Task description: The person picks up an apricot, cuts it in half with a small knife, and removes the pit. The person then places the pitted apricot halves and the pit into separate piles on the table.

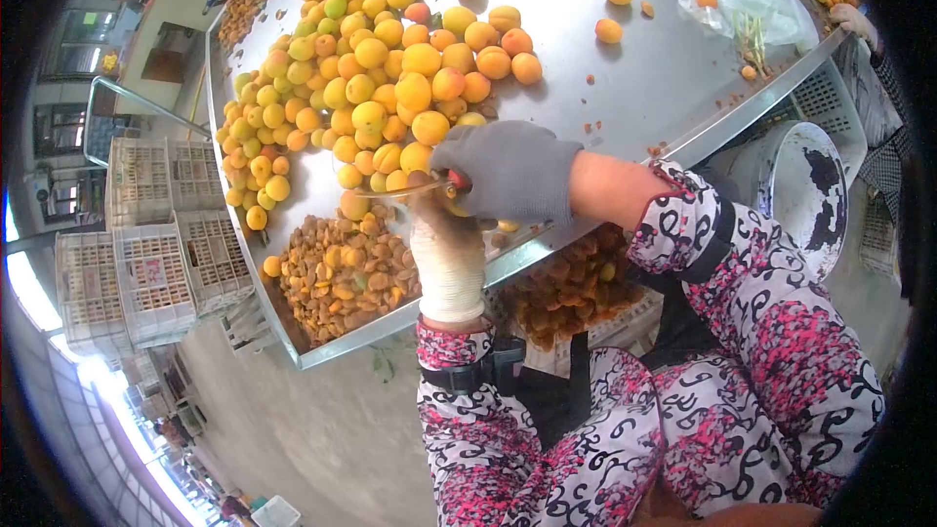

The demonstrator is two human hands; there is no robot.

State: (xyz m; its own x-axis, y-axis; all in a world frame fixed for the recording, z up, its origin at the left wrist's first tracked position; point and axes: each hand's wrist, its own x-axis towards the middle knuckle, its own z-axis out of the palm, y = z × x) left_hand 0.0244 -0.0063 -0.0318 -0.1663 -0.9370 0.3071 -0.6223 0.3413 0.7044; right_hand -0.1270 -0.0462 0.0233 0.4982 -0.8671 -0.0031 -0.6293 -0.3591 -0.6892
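My right hand (522,171), in a grey glove, is closed around a small knife; its thin blade (415,190) points left, and a bit of red shows at the grip. Right against it is my left hand (449,259), in a white glove stained brown at the fingers. Its fingers are curled, and what they hold is hidden behind the grey glove. Whole apricots (371,88) are heaped just beyond both hands on the metal table (556,68). Beside my left hand lies a pile of brownish-orange apricot pieces (342,273).
Under the table edge a crate (630,327) holds dark orange pieces. A worn white bucket (805,195) stands at right. A plastic bag (747,0) lies on the table, near another person's gloved hand (854,21). Stacked crates (146,263) stand at left.
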